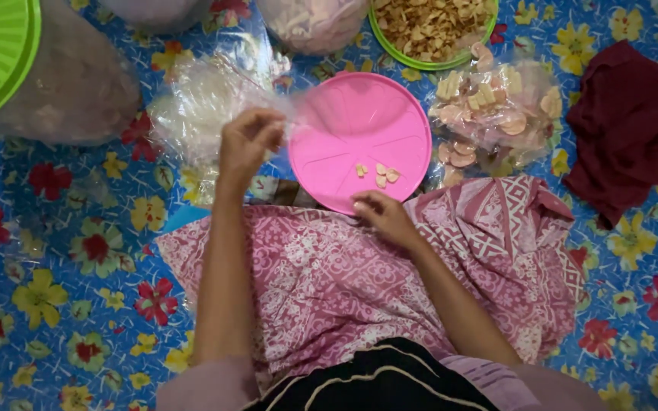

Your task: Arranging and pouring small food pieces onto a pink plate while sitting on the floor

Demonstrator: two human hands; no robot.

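While the left hand (247, 144) is lifted with its fingers pinched shut on the edge of a thin clear plastic bag (203, 106), the bag billows up and away from that hand, crinkled, glossy and nearly see-through. Just to the right of that hand lies a round pink plastic lid (359, 122), smooth, with faint raised spokes, and the bag's edge reaches to its rim. The right hand (384, 215) rests at the lid's near rim, fingers curled downward and touching the plastic; whether it grips anything I cannot tell. Just beyond its fingertips, on the lid, sit a few small pale crackers (378, 174), curled and chip-like. Farther off beyond that hand, a clear packet of crackers (496, 114) lies lumpy and shiny, holding pinkish discs and pale sticks, and past it stands a green-rimmed bowl (429, 30) heaped with small tan snacks. Under both forearms spreads a pink batik-patterned cloth (344, 281), soft and creased. Well to the right of the right hand lies a crumpled dark red cloth (630, 122), on a glossy blue floral mat (62, 281).
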